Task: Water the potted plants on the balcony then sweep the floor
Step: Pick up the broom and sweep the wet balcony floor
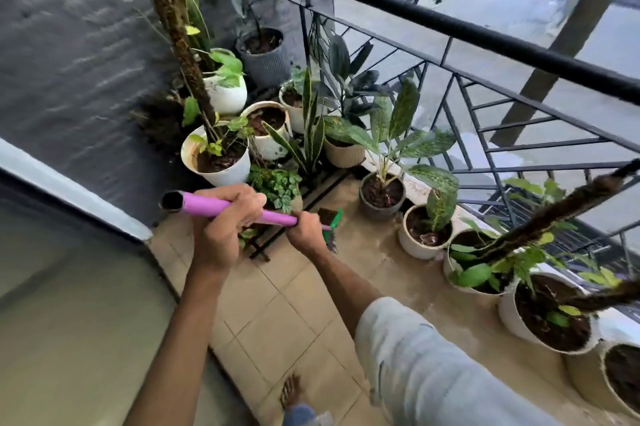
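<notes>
A: Hands?
B: I see both on the purple handle. Left hand wraps it near the open top end, right hand grips lower down. Shaft runs toward the green broom head by the black stand; blurred, so I think it's a broom.
A: Room to move?
B: Tiled floor is open in the middle. Pots line the right edge under the railing; more pots crowd the far corner against the grey wall. A door frame bounds the left. My bare foot is on the tiles, near bottom.
A: Labels?
B: None I can read.
</notes>
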The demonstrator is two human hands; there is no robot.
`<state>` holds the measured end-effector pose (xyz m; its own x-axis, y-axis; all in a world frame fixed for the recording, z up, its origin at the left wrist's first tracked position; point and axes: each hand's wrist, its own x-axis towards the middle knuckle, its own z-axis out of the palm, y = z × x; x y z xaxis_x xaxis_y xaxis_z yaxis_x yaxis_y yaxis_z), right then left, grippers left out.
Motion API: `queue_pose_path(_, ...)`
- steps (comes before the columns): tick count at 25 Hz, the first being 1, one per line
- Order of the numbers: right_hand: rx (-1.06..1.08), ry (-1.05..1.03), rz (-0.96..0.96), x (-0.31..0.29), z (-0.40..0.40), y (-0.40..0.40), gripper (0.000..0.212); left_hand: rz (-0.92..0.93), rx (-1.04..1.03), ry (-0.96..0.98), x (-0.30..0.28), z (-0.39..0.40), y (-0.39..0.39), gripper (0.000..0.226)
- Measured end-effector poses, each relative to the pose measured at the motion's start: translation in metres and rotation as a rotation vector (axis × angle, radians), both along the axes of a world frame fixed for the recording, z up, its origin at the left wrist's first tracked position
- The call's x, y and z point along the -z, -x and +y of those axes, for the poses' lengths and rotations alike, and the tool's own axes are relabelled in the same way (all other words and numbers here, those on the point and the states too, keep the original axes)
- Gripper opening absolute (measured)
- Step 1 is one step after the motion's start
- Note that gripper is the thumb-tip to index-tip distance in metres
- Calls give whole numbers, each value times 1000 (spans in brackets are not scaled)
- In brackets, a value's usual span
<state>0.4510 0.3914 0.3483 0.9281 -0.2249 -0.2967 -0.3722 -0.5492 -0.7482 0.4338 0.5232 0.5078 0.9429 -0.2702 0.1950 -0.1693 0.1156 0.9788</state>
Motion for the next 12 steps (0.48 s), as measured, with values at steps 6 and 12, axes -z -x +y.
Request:
queue_pose_path(6, -45, 48, 155, 60, -126, 74, 41, 129, 15, 17, 54, -113, 55, 33)
queue_pose_path(12, 108, 55, 295, 84, -232, 204, 38, 280, 141, 60, 79, -227, 106, 45)
